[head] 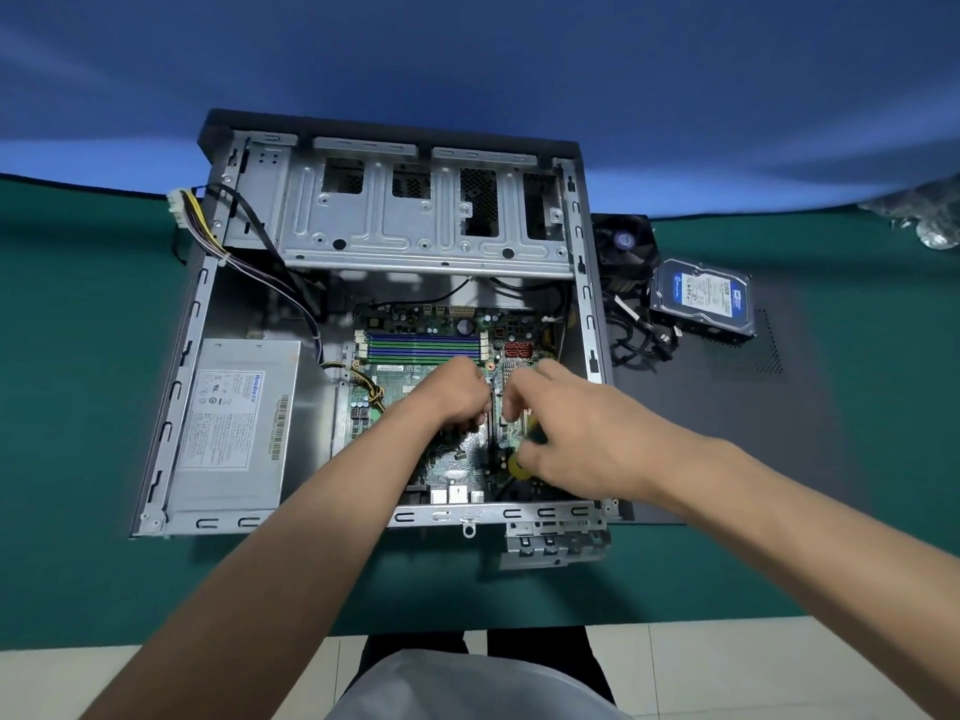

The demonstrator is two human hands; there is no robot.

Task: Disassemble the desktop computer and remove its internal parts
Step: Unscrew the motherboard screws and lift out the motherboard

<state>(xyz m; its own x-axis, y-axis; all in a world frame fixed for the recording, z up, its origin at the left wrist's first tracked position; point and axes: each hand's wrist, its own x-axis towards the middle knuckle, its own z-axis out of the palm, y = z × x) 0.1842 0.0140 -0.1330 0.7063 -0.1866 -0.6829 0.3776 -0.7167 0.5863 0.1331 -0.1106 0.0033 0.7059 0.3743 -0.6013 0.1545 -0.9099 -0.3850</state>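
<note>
Both hands (511, 407) inside case (171, 402) walls

Bare, dull-grey sheet metal forms the open computer case (589, 324), its drive cage (415, 220) stamped and perforated, on a matt green cloth table cover (78, 407). The power supply (234, 423) at left is brushed grey metal with a paper label. At far right, a hard drive (704, 298) with a glossy label lies on a matt black perforated side panel (753, 433).
</note>
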